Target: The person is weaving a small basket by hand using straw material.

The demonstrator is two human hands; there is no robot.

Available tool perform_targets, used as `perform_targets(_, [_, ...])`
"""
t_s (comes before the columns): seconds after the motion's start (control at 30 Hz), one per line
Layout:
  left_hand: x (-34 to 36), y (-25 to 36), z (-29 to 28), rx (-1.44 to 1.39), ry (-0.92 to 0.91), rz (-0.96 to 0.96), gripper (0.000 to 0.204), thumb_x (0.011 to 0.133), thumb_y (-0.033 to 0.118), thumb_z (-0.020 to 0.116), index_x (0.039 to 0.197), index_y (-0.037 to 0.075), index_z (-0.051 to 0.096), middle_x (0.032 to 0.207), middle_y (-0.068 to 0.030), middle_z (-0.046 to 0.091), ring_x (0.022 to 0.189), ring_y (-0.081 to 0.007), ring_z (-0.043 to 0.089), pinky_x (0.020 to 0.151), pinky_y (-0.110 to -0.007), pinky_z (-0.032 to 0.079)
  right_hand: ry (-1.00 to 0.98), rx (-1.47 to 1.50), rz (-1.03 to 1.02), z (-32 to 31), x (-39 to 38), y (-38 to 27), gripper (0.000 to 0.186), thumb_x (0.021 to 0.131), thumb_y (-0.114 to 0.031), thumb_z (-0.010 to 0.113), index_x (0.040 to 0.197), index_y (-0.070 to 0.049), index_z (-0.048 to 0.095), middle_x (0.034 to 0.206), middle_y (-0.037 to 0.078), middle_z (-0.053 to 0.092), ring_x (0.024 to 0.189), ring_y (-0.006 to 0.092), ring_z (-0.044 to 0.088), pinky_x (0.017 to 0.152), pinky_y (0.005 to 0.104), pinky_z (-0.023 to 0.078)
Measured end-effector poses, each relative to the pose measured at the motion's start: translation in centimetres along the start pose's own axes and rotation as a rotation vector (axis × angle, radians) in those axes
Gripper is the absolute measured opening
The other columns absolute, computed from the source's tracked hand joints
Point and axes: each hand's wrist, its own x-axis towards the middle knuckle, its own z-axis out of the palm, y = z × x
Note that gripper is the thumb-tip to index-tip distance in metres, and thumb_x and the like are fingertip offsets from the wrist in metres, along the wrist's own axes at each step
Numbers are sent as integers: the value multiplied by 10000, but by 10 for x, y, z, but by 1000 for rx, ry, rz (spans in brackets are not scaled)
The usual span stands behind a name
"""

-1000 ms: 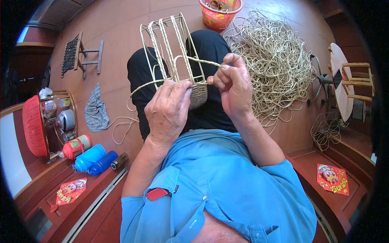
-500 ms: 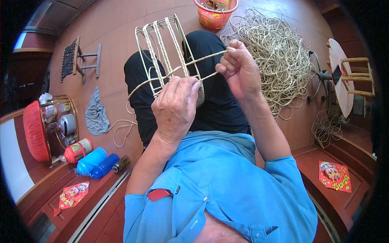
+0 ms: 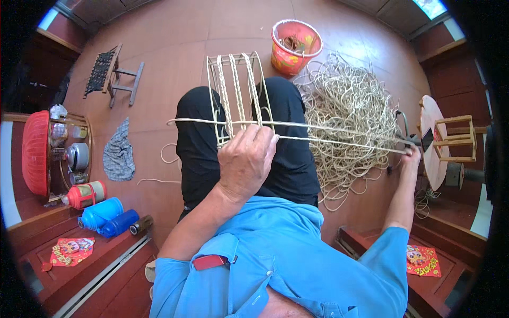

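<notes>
A thin-barred frame [image 3: 256, 63] stands between my knees, with several lengths of twisted straw-coloured cord running along it. My left hand [image 3: 246, 159] is closed on its near end, where the cords cross; what lies under the fingers is hidden. Far out to the right, my right hand [image 3: 411, 155] grips the cord [image 3: 344, 142]. Two strands stretch taut from the frame to that hand, nearly side by side. One strand crosses the bars and pokes out past the frame's left side, over my left knee.
A big tangled heap of cord [image 3: 350, 106] lies on the floor at right, below a red bucket [image 3: 297, 46]. Farther right are a round board [image 3: 432, 143] and a small wooden stool [image 3: 458, 139]. Flasks [image 3: 101, 212], a grey cloth [image 3: 119, 153] and a folding stool [image 3: 114, 77] are at left.
My right hand has swung far out to the right, drawing the two strands long and straight. The tail at the left has shortened on the floor. My left hand stays on the frame.
</notes>
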Motion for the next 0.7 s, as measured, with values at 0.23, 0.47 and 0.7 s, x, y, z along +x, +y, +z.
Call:
perform_targets(0.23, [-2, 2, -9, 133, -59, -47, 137, 970, 161, 760, 904, 83, 669, 817, -99, 656, 725, -309, 698, 639, -435, 546, -528, -901, -527, 225, -222, 195, 400, 969, -91, 734, 1358, -10, 686, 1286, 177, 737, 1204, 273, 678, 1073, 397, 530])
perform_targets(0.47, [3, 5, -1, 60, -47, -7, 134, 963, 163, 764, 906, 83, 672, 812, -114, 661, 709, -329, 701, 621, -448, 549, -1316, -1034, -961, 327, -457, 233, 137, 999, -201, 699, 1055, -75, 702, 966, 130, 659, 953, 351, 640, 857, 506, 502])
perform_targets(0.7, [-4, 5, -6, 91, -30, -58, 161, 953, 166, 778, 880, 85, 659, 795, -96, 655, 708, -304, 702, 614, -428, 542, -772, -1349, -818, 235, -272, 202, 165, 1048, -104, 510, 1062, -37, 661, 895, 198, 644, 859, 406, 650, 775, 471, 528])
